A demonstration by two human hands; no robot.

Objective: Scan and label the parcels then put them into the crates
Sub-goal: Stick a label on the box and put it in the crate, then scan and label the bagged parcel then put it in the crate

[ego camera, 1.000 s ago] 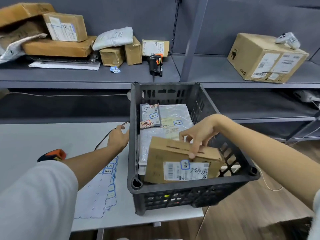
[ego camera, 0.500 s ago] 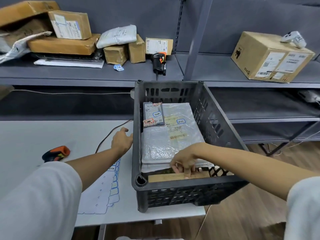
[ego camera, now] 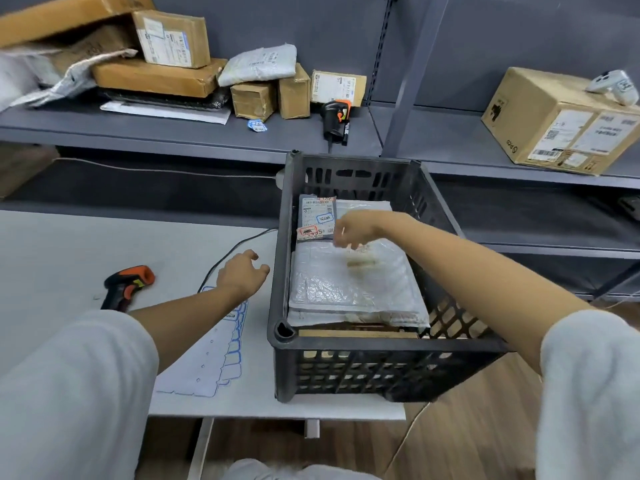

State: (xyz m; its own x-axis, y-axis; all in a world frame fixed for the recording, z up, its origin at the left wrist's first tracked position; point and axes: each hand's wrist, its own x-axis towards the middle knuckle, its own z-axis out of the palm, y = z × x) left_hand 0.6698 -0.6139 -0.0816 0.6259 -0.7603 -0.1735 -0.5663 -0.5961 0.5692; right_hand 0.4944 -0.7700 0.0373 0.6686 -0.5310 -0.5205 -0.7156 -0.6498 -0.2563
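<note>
the right hand point(ego camera: 353, 230) hovers inside the black crate point(ego camera: 346, 351), above the bubble mailer point(ego camera: 349, 285), fingers loosely curled and holding nothing. the cardboard box point(ego camera: 356, 333) stands on edge against the crate's near wall, only its top edge showing, tucked beside the mailer. a small grey parcel point(ego camera: 317, 218) with a blue sticker lies at the crate's far left. the left hand point(ego camera: 240, 273) rests on the white table point(ego camera: 52, 244) just beside the crate, fingers relaxed and empty, near the label sheet point(ego camera: 214, 368). an orange scanner point(ego camera: 126, 285) lies further left. more parcels sit on the grey shelf point(ego camera: 173, 129).
</note>
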